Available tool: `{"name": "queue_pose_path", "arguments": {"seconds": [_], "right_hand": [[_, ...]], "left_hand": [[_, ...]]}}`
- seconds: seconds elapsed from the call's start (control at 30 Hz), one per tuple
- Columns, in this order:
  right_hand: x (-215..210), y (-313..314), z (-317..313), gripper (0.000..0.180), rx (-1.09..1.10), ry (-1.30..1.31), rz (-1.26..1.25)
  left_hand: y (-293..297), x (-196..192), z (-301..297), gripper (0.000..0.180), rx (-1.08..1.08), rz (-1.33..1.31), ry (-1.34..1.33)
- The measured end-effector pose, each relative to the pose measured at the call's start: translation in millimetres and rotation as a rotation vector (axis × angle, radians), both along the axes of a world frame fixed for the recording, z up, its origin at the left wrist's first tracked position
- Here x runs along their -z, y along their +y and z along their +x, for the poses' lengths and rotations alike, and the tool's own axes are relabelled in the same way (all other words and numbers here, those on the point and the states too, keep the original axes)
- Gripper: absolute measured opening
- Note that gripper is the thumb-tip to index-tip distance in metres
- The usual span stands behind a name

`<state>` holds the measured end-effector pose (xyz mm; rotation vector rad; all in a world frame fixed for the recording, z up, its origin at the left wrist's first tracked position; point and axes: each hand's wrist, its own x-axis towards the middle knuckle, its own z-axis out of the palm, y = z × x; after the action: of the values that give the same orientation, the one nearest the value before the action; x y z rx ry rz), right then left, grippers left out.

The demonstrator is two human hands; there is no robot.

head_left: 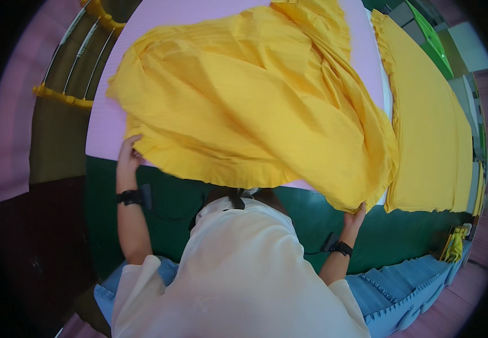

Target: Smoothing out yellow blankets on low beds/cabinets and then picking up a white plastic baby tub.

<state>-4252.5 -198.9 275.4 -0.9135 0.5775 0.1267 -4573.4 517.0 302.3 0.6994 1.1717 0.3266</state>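
A large yellow ruffled cover (244,90) lies loosely spread and wrinkled over a pink-covered surface (104,127). At its near left edge, my left hand (129,153) grips the frilled hem between thumb and fingers. My right hand (355,217) pinches the near right corner, where the fabric bunches and folds. Between the two hands the ruffled edge hangs close in front of my body. Toward the far right, the cover is gathered into thick folds. Part of each hand's fingertips is hidden by the fabric.
To the right, another surface carries a smooth yellow ruffled cover (427,135). A yellow-ended rack with metal rods (75,62) stands at the far left. Blue ruffled fabric (399,287) lies behind me at lower right, near a small yellow item (454,245). The floor (170,225) is green.
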Motion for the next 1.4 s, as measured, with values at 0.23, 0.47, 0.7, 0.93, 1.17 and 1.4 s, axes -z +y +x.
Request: {"name": "queue_pose_path", "arguments": {"seconds": [0.23, 0.47, 0.7, 0.93, 1.17, 1.4], "right_hand": [[30, -3, -5, 0.037, -0.016, 0.131, 0.056], [25, 2, 12, 0.040, 0.132, 0.168, -0.197], [39, -81, 77, 0.045, -0.005, 0.079, -0.711], [1, -40, 50, 0.039, 0.167, 0.363, -2.052], [-52, 80, -2, 0.030, -0.416, -0.434, -2.018], [-88, 281, -92, 0.028, -0.604, -0.730, -1.780]], "left_hand": [[-26, -74, -62, 0.024, -0.472, 0.290, -0.038], [-53, 2, -98, 0.017, -0.277, 0.324, 0.297], [-98, -46, -55, 0.057, -0.147, 0.628, 0.566], [-61, -43, -79, 0.045, 0.077, 1.040, 0.650], [22, -35, -65, 0.054, 0.500, 1.488, 0.978], [78, -22, -38, 0.052, 0.760, 1.127, 0.458]]}}
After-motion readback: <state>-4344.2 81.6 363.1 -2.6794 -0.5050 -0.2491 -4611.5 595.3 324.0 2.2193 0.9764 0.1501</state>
